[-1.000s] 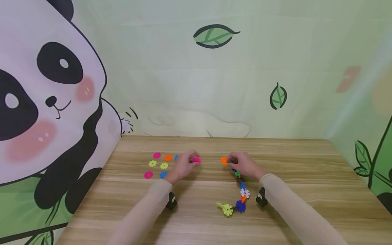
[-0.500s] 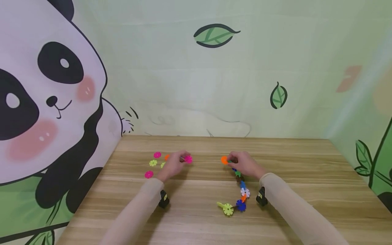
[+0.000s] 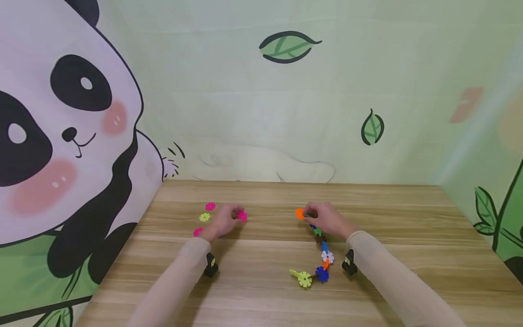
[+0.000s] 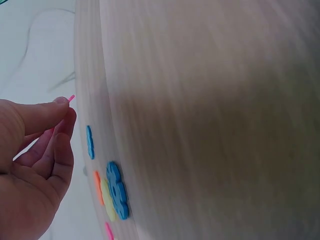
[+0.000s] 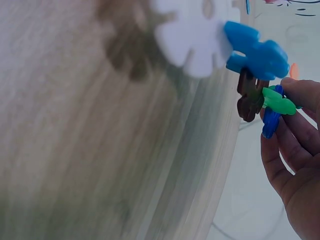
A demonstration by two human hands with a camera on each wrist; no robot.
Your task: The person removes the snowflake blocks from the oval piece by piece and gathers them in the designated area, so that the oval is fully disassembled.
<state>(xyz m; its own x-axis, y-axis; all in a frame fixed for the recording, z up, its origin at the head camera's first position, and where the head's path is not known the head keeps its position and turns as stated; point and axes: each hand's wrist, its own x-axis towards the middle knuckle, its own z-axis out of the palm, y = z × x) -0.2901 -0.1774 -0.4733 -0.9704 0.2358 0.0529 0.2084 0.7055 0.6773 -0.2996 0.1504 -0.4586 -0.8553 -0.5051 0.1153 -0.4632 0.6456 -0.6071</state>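
Two forearms slant inward from bottom; left grip pinches a pink disc, right grip the disc chain, curving downward, its lime end pointing left.

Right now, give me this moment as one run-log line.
left hand: pinches pink disc | right hand: holds disc chain near orange end disc | hands: apart | loose yellow disc: on table

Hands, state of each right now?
Left hand: pinching a pink disc.
Right hand: holding the chain near its far end, by an orange disc.
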